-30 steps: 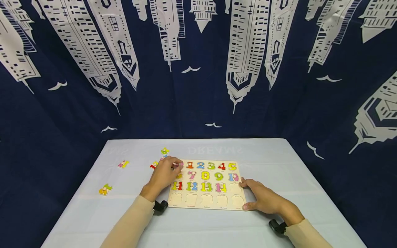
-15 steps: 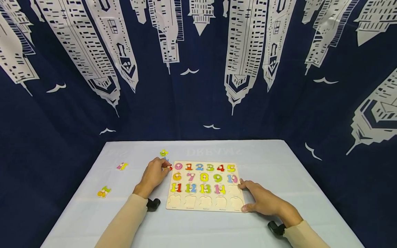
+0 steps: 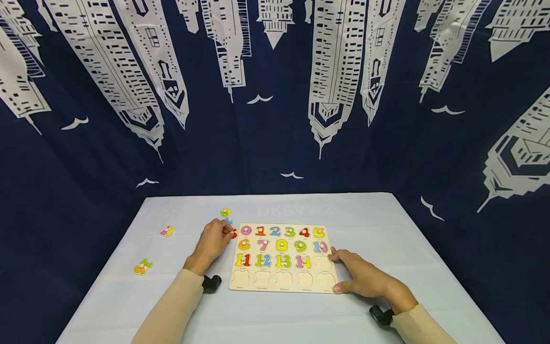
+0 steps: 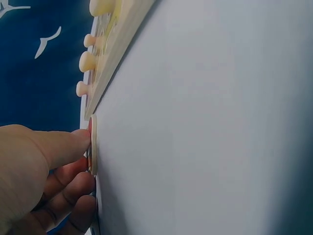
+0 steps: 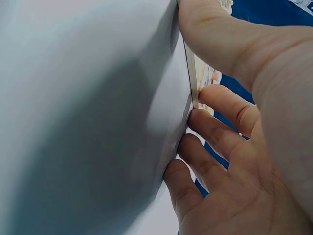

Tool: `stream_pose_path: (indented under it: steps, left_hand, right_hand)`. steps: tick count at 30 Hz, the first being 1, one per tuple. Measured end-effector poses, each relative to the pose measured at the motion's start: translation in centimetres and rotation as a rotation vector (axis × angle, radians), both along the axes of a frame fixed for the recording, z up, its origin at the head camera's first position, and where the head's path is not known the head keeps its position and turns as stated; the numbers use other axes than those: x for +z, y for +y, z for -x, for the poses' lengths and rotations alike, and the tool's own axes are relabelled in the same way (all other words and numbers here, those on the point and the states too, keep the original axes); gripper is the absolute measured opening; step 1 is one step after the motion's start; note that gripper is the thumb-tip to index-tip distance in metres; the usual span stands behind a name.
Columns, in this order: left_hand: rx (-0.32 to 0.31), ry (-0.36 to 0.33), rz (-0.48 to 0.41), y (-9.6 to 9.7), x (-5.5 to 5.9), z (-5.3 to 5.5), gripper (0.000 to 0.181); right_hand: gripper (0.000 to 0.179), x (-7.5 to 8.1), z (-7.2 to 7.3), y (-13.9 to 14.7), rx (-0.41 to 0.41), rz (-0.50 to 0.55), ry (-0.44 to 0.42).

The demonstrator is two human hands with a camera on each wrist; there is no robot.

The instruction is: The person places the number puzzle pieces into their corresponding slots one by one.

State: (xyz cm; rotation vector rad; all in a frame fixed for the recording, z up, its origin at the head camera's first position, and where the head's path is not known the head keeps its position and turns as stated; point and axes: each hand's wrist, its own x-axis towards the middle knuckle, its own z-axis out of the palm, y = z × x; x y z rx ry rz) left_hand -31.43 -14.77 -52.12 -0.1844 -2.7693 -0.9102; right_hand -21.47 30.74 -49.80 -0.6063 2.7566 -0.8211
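Note:
In the head view my left hand (image 3: 212,241) is just left of the number puzzle board (image 3: 296,282), with thumb and fingers pinching a red number puzzle piece (image 3: 234,234). The left wrist view shows that piece (image 4: 94,147) on edge to the camera, low at the white tabletop by the board's edge; the fingers hide most of its face. My right hand (image 3: 371,274) rests against the board's right side, thumb at the near corner and index finger higher along the edge. Pegged numbers 0 to 14 fill the upper recesses, while the last one in the third row and the bottom row are bare wood.
Beyond my left hand lie a green-yellow number piece (image 3: 225,211) and a blue one (image 3: 228,220). Farther left are a pink-yellow piece (image 3: 168,231) and an orange-green piece (image 3: 143,266). A dark blue skyline cloth (image 3: 240,157) hangs behind the white table (image 3: 365,215).
My left hand has drawn back left from over the board's upper left corner, uncovering the 0 and 6, and now stays by the red piece. The right hand keeps its place.

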Motion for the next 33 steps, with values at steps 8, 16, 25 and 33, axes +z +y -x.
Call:
stream_pose_path:
  steps: [8, 16, 25, 33]
  left_hand:
    - [0.029, 0.021, -0.001, 0.0, 0.4, -0.3, 0.008]
    - [0.022, 0.103, -0.013, 0.9, 1.4, -1.2, 0.012]
    - [-0.068, 0.100, -0.061, 3.4, 2.0, -2.3, 0.011]
    - [-0.201, 0.124, -0.073, 6.7, 2.1, -3.3, 0.009]
  right_hand:
    - [0.082, 0.1, 0.0, 0.0, -0.012, -0.008, -0.006]
    - [0.085, 0.3, -0.1, -0.2, -0.028, -0.006, -0.017]
    - [0.085, -0.1, -0.1, -0.2, -0.030, -0.007, -0.024]
    - [0.085, 0.0, -0.1, -0.2, -0.028, -0.004, -0.013]
